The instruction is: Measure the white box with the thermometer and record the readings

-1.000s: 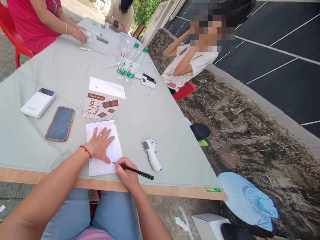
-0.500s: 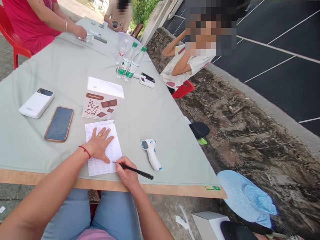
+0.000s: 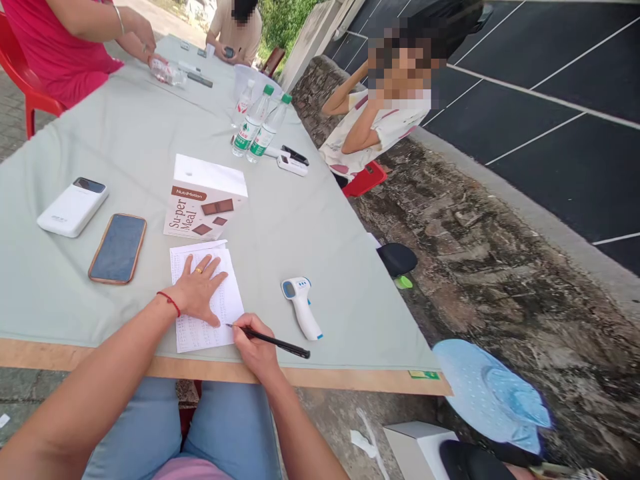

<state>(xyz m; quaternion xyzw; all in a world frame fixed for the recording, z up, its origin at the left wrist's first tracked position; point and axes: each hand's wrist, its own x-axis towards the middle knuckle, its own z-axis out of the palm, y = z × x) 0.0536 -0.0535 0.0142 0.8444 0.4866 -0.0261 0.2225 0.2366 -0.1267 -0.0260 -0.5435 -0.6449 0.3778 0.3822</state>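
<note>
My left hand point(image 3: 203, 288) lies flat with fingers spread on a sheet of paper point(image 3: 193, 339) filled with rows of small writing. In my right hand point(image 3: 257, 347) is a black pen point(image 3: 280, 343), gripped near its tip, which meets the paper's right side. Just beyond the paper stands a white and brown box point(image 3: 206, 200) marked "Su-per Meal". To the right of my right hand lies a white and blue forehead thermometer point(image 3: 303, 310). Left of the paper are a phone point(image 3: 119, 248) with a dark screen and a white power bank point(image 3: 73, 207).
Water bottles point(image 3: 260, 127) stand farther up the cloth-covered table point(image 3: 345, 293), beside a white handheld device point(image 3: 293, 165). People sit along the far left, far end and right side. A light blue hat point(image 3: 490, 390) lies off the right edge, near a grey-white box point(image 3: 417, 443).
The pen and my right hand have shifted very slightly right along the paper. At the far left, another person's hands have moved, with a clear plastic bottle now showing more.
</note>
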